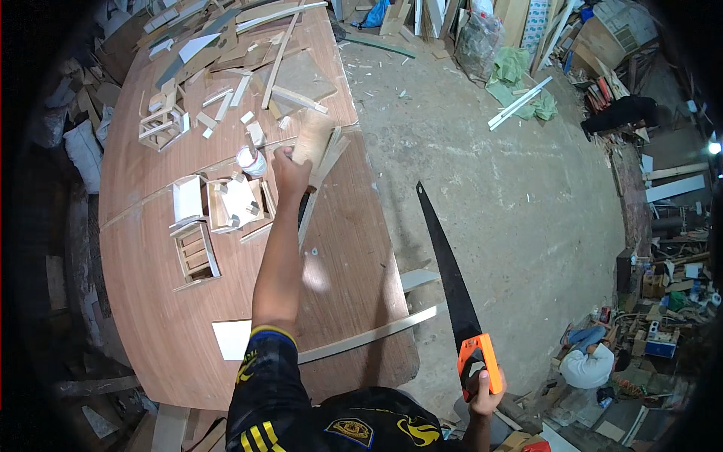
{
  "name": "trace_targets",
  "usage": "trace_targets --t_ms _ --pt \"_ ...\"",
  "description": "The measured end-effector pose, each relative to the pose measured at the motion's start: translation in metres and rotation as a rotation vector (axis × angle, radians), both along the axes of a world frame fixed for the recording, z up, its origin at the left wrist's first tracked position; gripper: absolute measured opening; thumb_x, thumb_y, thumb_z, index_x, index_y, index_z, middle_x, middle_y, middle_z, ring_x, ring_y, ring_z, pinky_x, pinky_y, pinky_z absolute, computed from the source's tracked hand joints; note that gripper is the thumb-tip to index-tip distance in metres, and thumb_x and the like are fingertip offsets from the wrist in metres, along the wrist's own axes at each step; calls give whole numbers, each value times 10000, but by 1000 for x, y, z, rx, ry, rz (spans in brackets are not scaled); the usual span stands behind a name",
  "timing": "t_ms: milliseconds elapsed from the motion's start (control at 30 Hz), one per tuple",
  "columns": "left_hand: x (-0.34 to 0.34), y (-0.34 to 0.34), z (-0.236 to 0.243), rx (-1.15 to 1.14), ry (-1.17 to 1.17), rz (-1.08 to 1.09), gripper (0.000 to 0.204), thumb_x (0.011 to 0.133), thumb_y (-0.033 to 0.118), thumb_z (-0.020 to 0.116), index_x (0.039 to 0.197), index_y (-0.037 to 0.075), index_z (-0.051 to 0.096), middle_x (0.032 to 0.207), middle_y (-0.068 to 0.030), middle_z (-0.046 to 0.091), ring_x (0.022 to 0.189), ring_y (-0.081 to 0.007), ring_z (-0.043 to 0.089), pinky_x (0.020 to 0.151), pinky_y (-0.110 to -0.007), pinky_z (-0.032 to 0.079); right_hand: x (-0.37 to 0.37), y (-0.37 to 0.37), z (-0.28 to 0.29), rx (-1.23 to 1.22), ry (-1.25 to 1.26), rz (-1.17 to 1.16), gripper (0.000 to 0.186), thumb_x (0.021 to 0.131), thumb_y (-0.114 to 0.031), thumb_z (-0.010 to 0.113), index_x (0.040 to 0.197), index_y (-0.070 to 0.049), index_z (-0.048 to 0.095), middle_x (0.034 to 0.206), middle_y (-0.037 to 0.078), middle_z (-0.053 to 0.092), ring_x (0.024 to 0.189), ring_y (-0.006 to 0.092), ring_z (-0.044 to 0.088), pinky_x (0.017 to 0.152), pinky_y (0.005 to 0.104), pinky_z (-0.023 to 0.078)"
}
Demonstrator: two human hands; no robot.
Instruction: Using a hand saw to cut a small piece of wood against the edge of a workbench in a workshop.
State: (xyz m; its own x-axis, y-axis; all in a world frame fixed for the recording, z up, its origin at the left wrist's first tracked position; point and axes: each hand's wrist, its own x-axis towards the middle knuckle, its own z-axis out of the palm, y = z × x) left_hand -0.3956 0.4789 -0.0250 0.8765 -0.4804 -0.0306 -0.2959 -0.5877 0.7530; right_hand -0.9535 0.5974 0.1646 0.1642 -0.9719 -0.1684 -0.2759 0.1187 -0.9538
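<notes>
We see a saw (451, 275), its long, dark, tapering metal blade pointing away from us over the floor, just off the table's right edge. Our right hand (484, 395) is closed round its chunky orange-and-black handle. Our left hand (291, 173), stretched out over the table, is curled round the near end of a block (314, 135), pale, smooth-looking wood with a rounded far end; some fingers are hidden. Thin, straight wooden slats (328, 164) lie just right of that hand.

Left of it stands a round white tub (251, 160). Nearer us are small box-like wooden pieces: one with a flat white top (237, 202), another with slats and a white edge (196, 252). An open frame (162, 126) of thin bars sits farther off, near scattered offcuts (226, 98). The table (346, 256) has brown, streaky wood grain. A long pale strip (369, 331) juts past its edge towards the blade.

Beyond, we find rough grey concrete floor (489, 188), crumpled green cloth (508, 68) and, lower right, a person in a white top (587, 367).
</notes>
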Motion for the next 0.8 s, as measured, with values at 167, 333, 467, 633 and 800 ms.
trace_targets --t_ms 167,333,467,633,800 --pt "-38 57 -16 -576 354 -153 480 897 133 629 1325 18 446 1044 -88 616 946 -226 610 857 -343 486 -10 11 -2 -53 4 -21 198 963 -145 555 830 -26 470 588 -16 475 472 51 431 448 218 320" --pt "-117 125 11 -809 1120 -24 307 960 130 517 1257 54 536 1178 -79 632 1039 -238 623 926 -349 497 -16 22 3 15 -84 -57 189 966 -147 568 836 -40 483 626 -21 469 491 51 431 459 225 343" --pt "-173 169 21 -983 1424 20 327 958 300 519 1206 90 561 919 -43 639 791 -228 634 687 -385 496 -21 27 10 -14 -91 -16 180 975 -158 570 859 -45 493 628 -20 462 495 54 424 467 229 354" --pt "-194 206 52 -958 1438 99 477 940 511 495 1115 74 570 721 -2 479 553 -148 456 515 -296 371 -27 27 16 20 -190 55 168 981 -140 555 861 -42 492 623 -20 459 492 63 431 468 230 357" --pt "-190 249 29 -195 392 262 848 789 541 687 1395 37 374 916 -126 613 731 -254 617 686 -393 514 -36 31 16 42 -254 97 178 982 -157 561 866 -40 496 617 -12 469 492 67 442 468 228 355"
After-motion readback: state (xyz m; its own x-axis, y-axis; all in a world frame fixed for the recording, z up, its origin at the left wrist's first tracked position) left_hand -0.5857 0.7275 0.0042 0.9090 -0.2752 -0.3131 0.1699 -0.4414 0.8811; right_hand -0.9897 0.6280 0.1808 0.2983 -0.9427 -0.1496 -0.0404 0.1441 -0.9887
